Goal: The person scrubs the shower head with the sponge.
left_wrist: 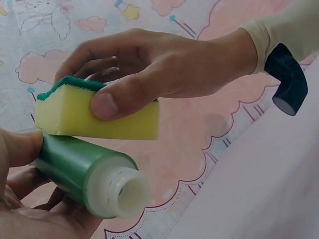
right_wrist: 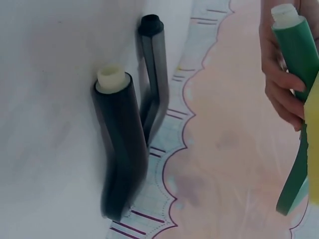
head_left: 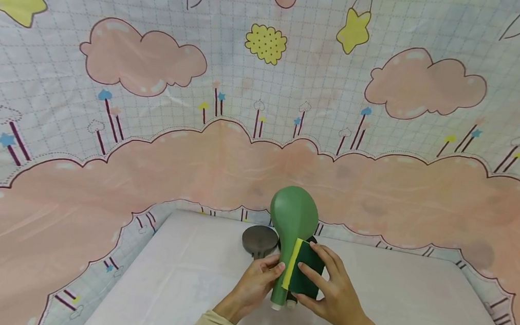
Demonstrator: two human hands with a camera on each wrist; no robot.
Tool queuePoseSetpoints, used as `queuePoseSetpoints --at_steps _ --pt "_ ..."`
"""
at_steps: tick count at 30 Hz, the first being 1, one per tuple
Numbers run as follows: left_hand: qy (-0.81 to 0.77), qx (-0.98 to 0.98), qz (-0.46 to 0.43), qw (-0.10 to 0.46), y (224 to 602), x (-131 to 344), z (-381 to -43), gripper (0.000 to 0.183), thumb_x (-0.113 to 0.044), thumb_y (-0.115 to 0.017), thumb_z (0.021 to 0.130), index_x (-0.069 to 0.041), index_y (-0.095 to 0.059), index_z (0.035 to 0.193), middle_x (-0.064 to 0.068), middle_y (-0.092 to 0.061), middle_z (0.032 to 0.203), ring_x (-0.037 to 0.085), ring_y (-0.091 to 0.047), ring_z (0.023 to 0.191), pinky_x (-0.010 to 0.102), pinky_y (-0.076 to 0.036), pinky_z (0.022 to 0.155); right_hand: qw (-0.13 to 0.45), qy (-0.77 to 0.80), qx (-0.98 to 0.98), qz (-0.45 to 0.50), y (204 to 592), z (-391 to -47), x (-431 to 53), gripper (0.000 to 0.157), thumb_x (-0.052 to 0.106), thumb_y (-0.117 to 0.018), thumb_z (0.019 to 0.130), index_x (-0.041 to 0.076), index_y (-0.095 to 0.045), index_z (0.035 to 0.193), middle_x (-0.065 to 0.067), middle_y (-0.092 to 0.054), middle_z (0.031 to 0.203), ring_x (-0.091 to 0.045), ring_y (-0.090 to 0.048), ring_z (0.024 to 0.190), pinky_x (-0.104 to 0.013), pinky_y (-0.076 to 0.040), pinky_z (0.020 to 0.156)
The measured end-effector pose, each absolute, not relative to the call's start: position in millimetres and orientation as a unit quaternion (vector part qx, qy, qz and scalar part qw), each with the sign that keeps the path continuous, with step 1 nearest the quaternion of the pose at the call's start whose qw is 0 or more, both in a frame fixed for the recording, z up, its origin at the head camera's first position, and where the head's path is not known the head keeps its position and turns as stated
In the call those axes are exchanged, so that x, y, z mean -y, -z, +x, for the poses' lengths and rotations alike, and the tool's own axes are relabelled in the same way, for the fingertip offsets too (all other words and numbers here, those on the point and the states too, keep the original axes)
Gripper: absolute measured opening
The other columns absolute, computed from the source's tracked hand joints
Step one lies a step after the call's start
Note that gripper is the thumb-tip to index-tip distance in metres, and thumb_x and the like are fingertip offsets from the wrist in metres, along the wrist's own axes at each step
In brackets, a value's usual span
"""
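Curling fingers [left_wrist: 22, 147] of the left hand [head_left: 251, 283] round the green shower head [head_left: 291, 227], holding it over the desk [head_left: 175, 284]; pinching the sponge [head_left: 303, 281] against its handle [left_wrist: 77, 164] with the right hand [head_left: 338, 296]. Possibly risking a twist or slip through pressing too hard off-centre.

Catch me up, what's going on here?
A person's left hand grips what looks like a green shower head by its handle, round head up and pale open end down. The right hand holds a yellow and green sponge, its yellow side toward the handle, touching or very near it. Two dark pieces with handles, a thicker one and a thinner one, lie on the white table, and neither is held.
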State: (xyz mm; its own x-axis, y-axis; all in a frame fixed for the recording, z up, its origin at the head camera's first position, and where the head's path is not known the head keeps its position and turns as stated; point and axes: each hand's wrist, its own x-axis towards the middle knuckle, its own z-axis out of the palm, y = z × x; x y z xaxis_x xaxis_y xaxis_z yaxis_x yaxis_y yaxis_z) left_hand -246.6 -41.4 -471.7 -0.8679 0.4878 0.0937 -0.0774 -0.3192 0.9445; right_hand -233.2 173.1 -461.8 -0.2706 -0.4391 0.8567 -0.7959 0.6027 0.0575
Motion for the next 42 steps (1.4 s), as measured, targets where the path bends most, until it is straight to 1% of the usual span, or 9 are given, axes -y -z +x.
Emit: queuePoseSetpoints --at_steps 6,9,15,20,25,28,32,37,42 --pt "-0.792 -0.559 0.184 0.163 470.4 40.6 -246.5 0.056 -0.023 -0.055 0.101 0.009 -0.039 0.144 0.015 -0.056 0.14 0.008 -0.06 0.117 0.027 -0.048 0.101 0.442 -0.202 0.783 0.388 461.6 -234.2 -172.1 0.051 0.059 -0.058 0.091 0.019 -0.068 0.122 -0.023 -0.05 0.142 -0.036 -0.045 0.129 -0.017 -0.02 0.119" --pt "-0.792 -0.564 0.18 0.149 469.9 40.1 -247.2 0.056 -0.026 -0.054 0.102 0.007 -0.039 0.145 0.016 -0.053 0.141 0.011 -0.058 0.12 0.028 -0.046 0.104 0.437 -0.21 0.784 0.388 464.7 -233.5 -168.6 0.051 0.058 -0.058 0.091 0.019 -0.068 0.122 -0.023 -0.049 0.143 -0.036 -0.044 0.13 -0.018 -0.019 0.119" --pt "-0.795 -0.572 0.154 0.129 472.7 40.3 -249.9 0.058 -0.03 -0.055 0.101 0.003 -0.04 0.146 0.013 -0.058 0.137 0.012 -0.059 0.118 0.029 -0.047 0.103 0.428 -0.213 0.784 0.396 475.0 -229.7 -162.1 0.049 0.056 -0.064 0.089 0.019 -0.068 0.121 -0.023 -0.05 0.142 -0.035 -0.043 0.131 -0.019 -0.018 0.12" --pt "-0.798 -0.571 0.153 0.121 475.2 39.9 -251.8 0.062 -0.033 -0.053 0.101 0.005 -0.037 0.147 0.016 -0.053 0.142 0.013 -0.057 0.121 0.033 -0.045 0.107 0.427 -0.208 0.786 0.396 481.2 -227.0 -160.2 0.049 0.057 -0.06 0.091 0.019 -0.067 0.121 -0.022 -0.051 0.141 -0.034 -0.042 0.131 -0.02 -0.018 0.121" --pt "-0.805 -0.554 0.158 0.141 476.3 40.7 -251.7 0.059 -0.029 -0.054 0.101 0.004 -0.038 0.148 0.011 -0.056 0.138 0.012 -0.057 0.119 0.03 -0.046 0.105 0.436 -0.219 0.772 0.408 481.7 -225.4 -160.1 0.048 0.055 -0.062 0.091 0.018 -0.068 0.12 -0.024 -0.052 0.139 -0.034 -0.043 0.131 -0.022 -0.02 0.121" --pt "-0.812 -0.533 0.176 0.158 476.5 42.2 -251.9 0.056 -0.02 -0.054 0.102 0.005 -0.036 0.148 0.006 -0.058 0.133 0.011 -0.058 0.117 0.027 -0.047 0.102 0.441 -0.231 0.761 0.417 481.2 -224.6 -160.5 0.046 0.053 -0.065 0.09 0.017 -0.069 0.118 -0.025 -0.053 0.137 -0.033 -0.043 0.131 -0.022 -0.021 0.12" --pt "-0.814 -0.513 0.208 0.177 475.2 43.2 -253.0 0.056 -0.01 -0.055 0.1 0.006 -0.032 0.149 0.003 -0.058 0.13 0.011 -0.058 0.118 0.028 -0.046 0.103 0.447 -0.233 0.754 0.422 480.1 -223.9 -160.8 0.045 0.051 -0.065 0.09 0.016 -0.07 0.117 -0.026 -0.054 0.136 -0.034 -0.044 0.131 -0.021 -0.022 0.12" --pt "-0.806 -0.519 0.216 0.186 473.9 42.5 -255.0 0.06 -0.011 -0.058 0.099 0.003 -0.032 0.15 0.003 -0.056 0.134 0.011 -0.058 0.12 0.028 -0.045 0.105 0.453 -0.222 0.754 0.421 476.0 -225.7 -162.5 0.046 0.054 -0.062 0.091 0.016 -0.07 0.118 -0.027 -0.054 0.135 -0.035 -0.045 0.129 -0.022 -0.022 0.12" --pt "-0.8 -0.522 0.22 0.197 476.9 44.4 -252.4 0.059 -0.011 -0.055 0.1 0.001 -0.029 0.152 0.011 -0.051 0.144 0.012 -0.055 0.124 0.028 -0.045 0.105 0.449 -0.212 0.762 0.415 472.2 -226.5 -166.4 0.047 0.055 -0.062 0.091 0.017 -0.071 0.117 -0.025 -0.054 0.136 -0.035 -0.047 0.127 -0.021 -0.022 0.12"
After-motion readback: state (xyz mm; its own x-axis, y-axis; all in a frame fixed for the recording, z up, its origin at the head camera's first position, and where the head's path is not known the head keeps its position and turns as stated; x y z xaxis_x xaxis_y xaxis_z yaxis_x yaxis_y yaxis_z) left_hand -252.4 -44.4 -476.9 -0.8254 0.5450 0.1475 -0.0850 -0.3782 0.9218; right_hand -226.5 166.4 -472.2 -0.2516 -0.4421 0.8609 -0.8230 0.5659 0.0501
